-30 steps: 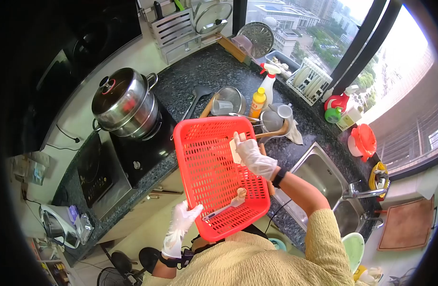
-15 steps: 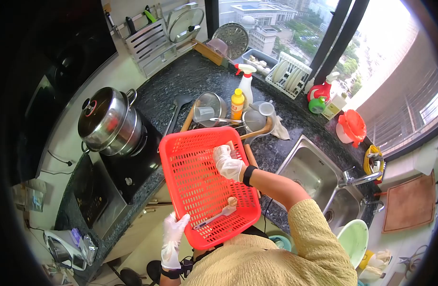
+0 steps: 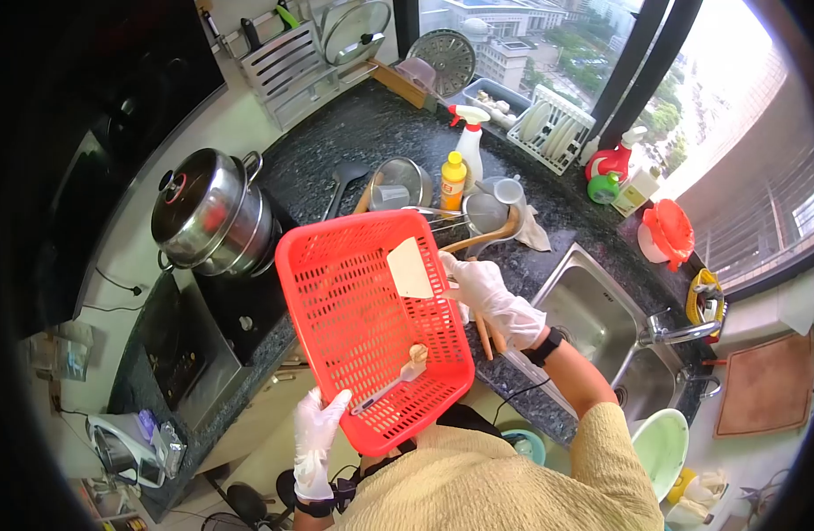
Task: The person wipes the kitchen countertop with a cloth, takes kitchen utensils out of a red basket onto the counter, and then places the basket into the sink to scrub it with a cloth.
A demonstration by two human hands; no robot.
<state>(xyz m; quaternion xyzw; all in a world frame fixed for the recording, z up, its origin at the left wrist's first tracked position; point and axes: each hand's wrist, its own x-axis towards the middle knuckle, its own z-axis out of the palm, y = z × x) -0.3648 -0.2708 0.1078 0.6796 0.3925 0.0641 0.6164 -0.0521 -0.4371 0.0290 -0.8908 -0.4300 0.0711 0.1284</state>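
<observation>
A red slotted plastic basket is tilted in front of my body. My gloved left hand grips its near left rim, thumb on top. My gloved right hand is at the right rim, fingers bent over the edge; part of the grip is hidden. Inside the basket, a cream-coloured flat scraper-like piece leans by the right wall, close to my right fingertips. Lower down in the basket lies a utensil with a grey handle and pale head, beside a small tan round piece.
Behind the basket are a yellow bottle, a white spray bottle, sieves and a black spatula. A steel steamer pot stands left on the stove. The sink is at right.
My right hand has moved out of the basket to its right rim. The cream flat piece now shows inside. The basket has shifted slightly left and up, with my left hand still on it.
</observation>
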